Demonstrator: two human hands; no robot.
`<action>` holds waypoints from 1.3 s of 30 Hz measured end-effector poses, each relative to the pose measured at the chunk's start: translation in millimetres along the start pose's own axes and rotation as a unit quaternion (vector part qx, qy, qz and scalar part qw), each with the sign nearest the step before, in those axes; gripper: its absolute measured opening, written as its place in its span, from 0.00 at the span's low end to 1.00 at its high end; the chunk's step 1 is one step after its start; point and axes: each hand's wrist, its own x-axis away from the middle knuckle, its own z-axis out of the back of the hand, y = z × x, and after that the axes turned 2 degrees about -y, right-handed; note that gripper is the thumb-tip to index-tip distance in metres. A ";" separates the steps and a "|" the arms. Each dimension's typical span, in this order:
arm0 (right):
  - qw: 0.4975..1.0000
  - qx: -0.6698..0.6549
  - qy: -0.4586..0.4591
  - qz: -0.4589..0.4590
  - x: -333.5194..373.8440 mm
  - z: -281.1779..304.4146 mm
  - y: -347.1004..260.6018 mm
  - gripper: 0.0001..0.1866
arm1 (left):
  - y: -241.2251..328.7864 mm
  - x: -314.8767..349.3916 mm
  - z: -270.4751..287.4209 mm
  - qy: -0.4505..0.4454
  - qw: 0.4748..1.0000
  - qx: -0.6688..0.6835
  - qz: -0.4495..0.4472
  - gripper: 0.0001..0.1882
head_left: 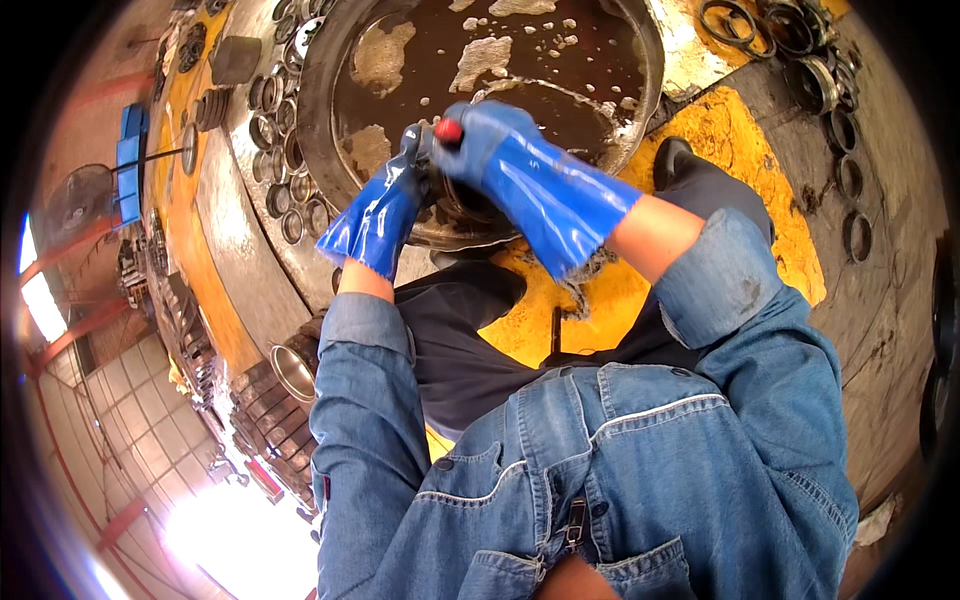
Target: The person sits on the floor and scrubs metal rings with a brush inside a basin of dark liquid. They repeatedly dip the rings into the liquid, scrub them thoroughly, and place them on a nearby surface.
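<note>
Both my hands wear long blue rubber gloves and meet over the near left part of a large round metal basin (318, 110). Dark liquid (425, 75) with patches of pale foam fills it. My right hand (492, 138) is closed around a tool whose red end (448, 130) sticks out of the fist; the rest of the tool is hidden. Close beside it, my left hand (412, 165) is closed at a dark, round metal part (468, 203) below the hands, inside the near rim. The gloves cover most of that part, and its kind does not show.
Many metal rings (268, 130) stand in rows left of the basin. More rings (848, 178) lie at the right. A yellow board (735, 130) is under my right foot. A metal cup-shaped part (293, 372) sits by my left elbow.
</note>
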 end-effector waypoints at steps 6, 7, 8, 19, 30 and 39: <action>0.973 0.099 -0.125 0.165 51.2 -16.2 -7.9 0.14 | -3.1 2.5 1.7 0.001 1.000 0.004 0.003 0.18; 0.965 0.128 -0.164 0.161 53.0 -17.5 -10.4 0.15 | -4.6 3.6 2.8 0.004 1.000 0.008 0.003 0.18; 0.954 0.159 -0.202 0.155 53.2 -17.0 -11.1 0.16 | -4.3 4.3 3.9 0.000 1.000 0.009 0.002 0.18; 0.973 0.139 -0.182 -0.020 7.0 7.7 54.0 0.19 | -1.7 2.3 4.5 -0.048 0.998 0.000 -0.040 0.17; 0.954 0.115 -0.179 0.214 22.1 -13.3 0.0 0.12 | -2.3 25.8 6.5 0.000 0.995 -0.048 -0.093 0.17; 0.998 0.035 0.008 -0.058 -40.9 18.4 22.5 0.27 | -16.0 44.0 15.9 0.024 0.994 -0.052 -0.095 0.16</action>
